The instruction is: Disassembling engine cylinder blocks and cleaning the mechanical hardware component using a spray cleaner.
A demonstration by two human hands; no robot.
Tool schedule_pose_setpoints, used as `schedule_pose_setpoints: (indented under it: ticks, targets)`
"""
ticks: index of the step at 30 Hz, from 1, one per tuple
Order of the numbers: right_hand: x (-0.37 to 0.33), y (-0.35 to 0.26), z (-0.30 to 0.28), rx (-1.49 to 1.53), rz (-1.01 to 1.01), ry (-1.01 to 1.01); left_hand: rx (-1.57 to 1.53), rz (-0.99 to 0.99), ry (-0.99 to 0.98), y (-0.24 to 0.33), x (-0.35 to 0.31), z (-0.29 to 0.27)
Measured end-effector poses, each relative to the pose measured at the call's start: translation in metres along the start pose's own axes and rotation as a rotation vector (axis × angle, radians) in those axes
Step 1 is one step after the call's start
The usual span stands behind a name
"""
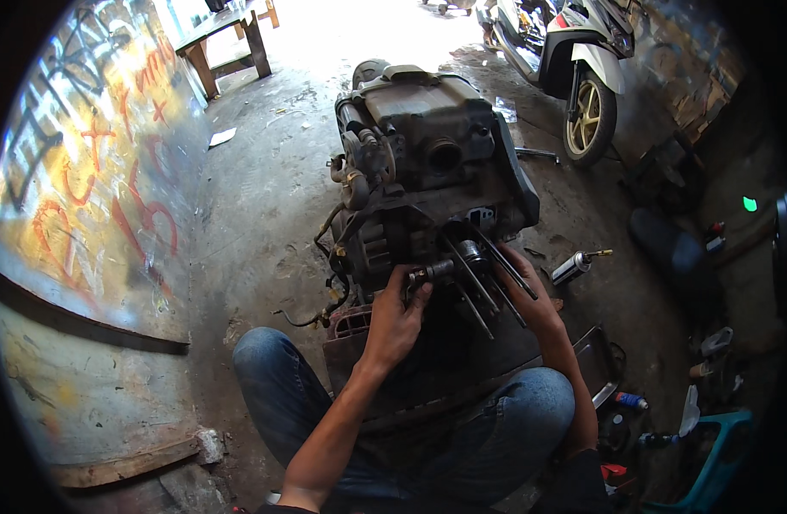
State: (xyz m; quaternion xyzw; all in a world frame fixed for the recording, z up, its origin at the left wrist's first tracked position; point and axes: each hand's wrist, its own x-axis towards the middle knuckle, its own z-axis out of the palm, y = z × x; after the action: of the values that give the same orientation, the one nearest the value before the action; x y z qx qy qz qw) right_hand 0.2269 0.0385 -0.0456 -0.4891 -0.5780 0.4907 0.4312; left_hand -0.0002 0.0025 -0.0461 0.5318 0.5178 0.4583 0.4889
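Observation:
A dark, greasy engine stands on the floor in front of me, between my knees. Several long metal studs stick out of its near side, around a shiny round piston. My left hand is closed around the left end of a short, dark cylindrical metal part, left of the studs; whether that part is fixed to the engine I cannot make out. At the right side of the studs is my right hand, close by the piston. Studs and shadow hide most of its fingers.
A scooter is parked at the far right. Spray can and ratchet-like tool lie right of the engine. Further right are a dark seat and a teal stool. A painted wall bounds the left; a wooden table stands beyond.

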Motion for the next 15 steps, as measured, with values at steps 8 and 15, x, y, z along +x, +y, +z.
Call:
schedule_pose_setpoints:
  ticks: [8, 15]
  targets:
    - [0.018, -0.021, -0.018, 0.05, 0.343, -0.068, 0.091, 0.118, 0.07, -0.002, -0.001, 0.002]
    - [0.027, -0.03, -0.028, -0.074, 0.327, -0.147, 0.106, 0.202, 0.12, 0.002, -0.002, 0.003]
